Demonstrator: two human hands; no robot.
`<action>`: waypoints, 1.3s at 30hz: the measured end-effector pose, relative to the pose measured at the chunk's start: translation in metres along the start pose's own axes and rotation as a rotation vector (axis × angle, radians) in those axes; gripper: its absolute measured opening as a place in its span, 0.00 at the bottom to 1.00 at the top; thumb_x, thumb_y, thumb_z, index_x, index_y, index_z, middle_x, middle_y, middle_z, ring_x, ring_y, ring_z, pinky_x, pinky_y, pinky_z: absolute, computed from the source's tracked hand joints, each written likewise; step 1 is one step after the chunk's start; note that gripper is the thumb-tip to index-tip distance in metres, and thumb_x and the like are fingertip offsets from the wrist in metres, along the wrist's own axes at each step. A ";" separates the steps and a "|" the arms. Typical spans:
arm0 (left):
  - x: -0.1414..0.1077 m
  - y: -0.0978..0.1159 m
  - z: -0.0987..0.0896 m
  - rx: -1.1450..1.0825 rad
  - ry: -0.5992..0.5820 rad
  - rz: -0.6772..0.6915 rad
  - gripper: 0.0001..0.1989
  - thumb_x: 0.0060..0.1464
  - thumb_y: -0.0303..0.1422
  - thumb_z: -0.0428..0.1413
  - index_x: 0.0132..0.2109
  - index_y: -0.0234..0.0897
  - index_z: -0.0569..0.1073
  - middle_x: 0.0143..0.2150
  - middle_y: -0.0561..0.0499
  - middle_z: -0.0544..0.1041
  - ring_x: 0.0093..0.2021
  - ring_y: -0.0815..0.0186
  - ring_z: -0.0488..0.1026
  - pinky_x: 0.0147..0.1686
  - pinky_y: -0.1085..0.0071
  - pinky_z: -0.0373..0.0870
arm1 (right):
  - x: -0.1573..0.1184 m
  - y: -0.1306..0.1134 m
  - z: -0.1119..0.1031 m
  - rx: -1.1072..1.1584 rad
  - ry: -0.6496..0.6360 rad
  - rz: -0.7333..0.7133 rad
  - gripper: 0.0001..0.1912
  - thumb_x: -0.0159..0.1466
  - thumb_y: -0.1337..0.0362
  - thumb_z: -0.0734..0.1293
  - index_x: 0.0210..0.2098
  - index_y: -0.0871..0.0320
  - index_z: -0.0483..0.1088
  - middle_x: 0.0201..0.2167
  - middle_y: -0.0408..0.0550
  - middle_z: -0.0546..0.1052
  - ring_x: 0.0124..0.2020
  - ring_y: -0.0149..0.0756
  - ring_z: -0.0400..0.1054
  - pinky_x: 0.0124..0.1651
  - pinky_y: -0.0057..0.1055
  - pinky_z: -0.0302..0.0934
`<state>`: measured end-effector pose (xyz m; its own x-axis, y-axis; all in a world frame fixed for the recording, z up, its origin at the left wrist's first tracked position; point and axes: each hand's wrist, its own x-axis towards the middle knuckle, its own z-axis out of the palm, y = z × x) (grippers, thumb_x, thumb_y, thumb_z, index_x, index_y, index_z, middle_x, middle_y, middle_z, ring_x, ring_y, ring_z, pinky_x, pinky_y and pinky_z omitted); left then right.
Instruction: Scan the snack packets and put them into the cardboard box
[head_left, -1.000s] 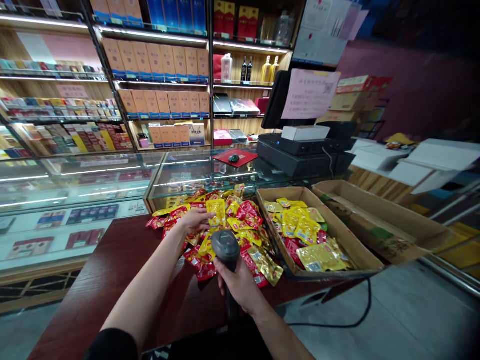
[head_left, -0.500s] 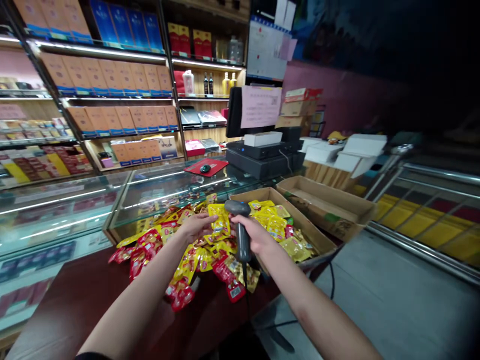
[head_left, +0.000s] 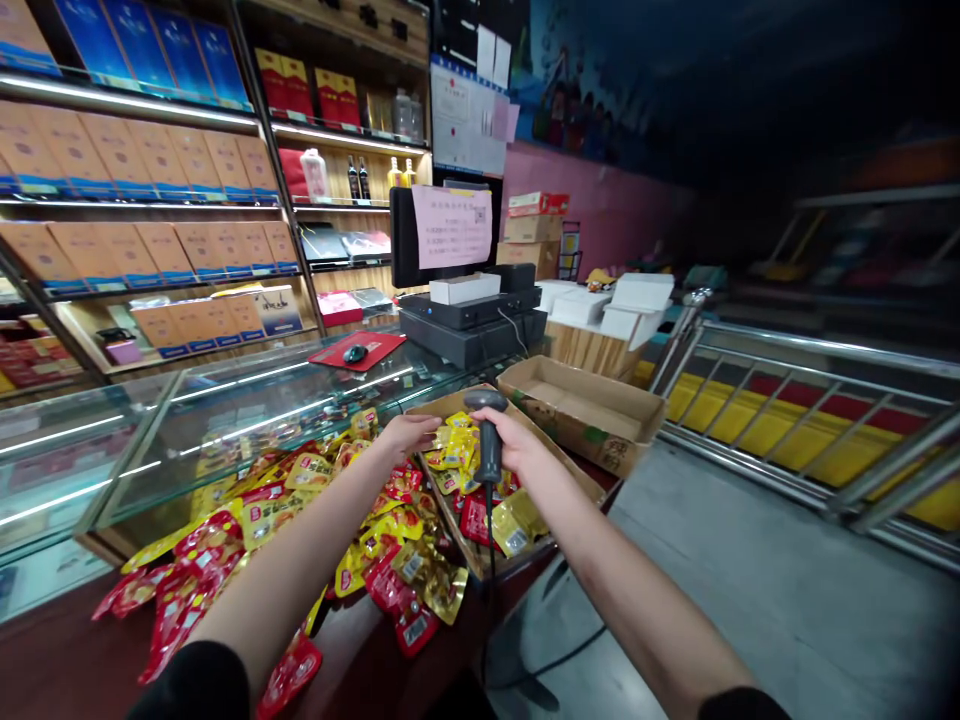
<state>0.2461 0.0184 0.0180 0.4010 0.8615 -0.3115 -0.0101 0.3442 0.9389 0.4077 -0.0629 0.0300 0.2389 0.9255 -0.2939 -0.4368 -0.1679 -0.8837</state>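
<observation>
My right hand is wrapped round the handle of a dark grey barcode scanner, its head upward over the cardboard box and its cord hanging down. My left hand is at the box's left edge, fingers stretched towards yellow snack packets inside; I see nothing gripped in it. Red and gold packets also lie in that box. Left of it, a loose heap of red and yellow snack packets spreads under my left forearm, over the dark red tabletop.
A second cardboard box stands behind the first. Beyond are a glass display counter, a red mouse mat with a mouse, and a monitor bearing a paper. Metal railings stand right; boxed goods fill the shelves.
The view has swung right. My left hand has gone from holding a yellow packet before the scanner to reaching over the box edge, fingers apart from it. The scanner stays in my right hand.
</observation>
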 end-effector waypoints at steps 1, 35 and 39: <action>-0.002 0.000 -0.007 0.003 0.004 0.003 0.16 0.37 0.30 0.68 0.35 0.28 0.77 0.31 0.45 0.78 0.31 0.67 0.75 0.33 0.72 0.73 | -0.001 0.001 0.003 0.008 -0.006 0.013 0.03 0.55 0.68 0.65 0.25 0.60 0.67 0.16 0.41 0.69 0.16 0.27 0.63 0.23 0.25 0.63; -0.190 -0.117 -0.160 1.195 0.480 0.153 0.24 0.43 0.40 0.61 0.49 0.39 0.71 0.45 0.41 0.72 0.42 0.55 0.72 0.38 0.68 0.62 | -0.082 0.193 0.137 -0.480 -0.333 -0.119 0.17 0.53 0.53 0.69 0.36 0.59 0.72 0.31 0.45 0.76 0.35 0.39 0.71 0.38 0.35 0.67; -0.190 -0.119 -0.154 1.321 0.512 0.120 0.25 0.45 0.38 0.60 0.51 0.37 0.70 0.46 0.42 0.71 0.43 0.56 0.72 0.38 0.68 0.63 | -0.083 0.196 0.138 -0.513 -0.321 -0.168 0.19 0.54 0.54 0.68 0.40 0.58 0.72 0.35 0.47 0.77 0.39 0.41 0.71 0.42 0.36 0.66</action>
<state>0.0305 -0.1285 -0.0575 0.0852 0.9960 0.0285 0.9435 -0.0899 0.3190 0.1831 -0.1255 -0.0685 -0.0387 0.9959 -0.0822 0.0751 -0.0792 -0.9940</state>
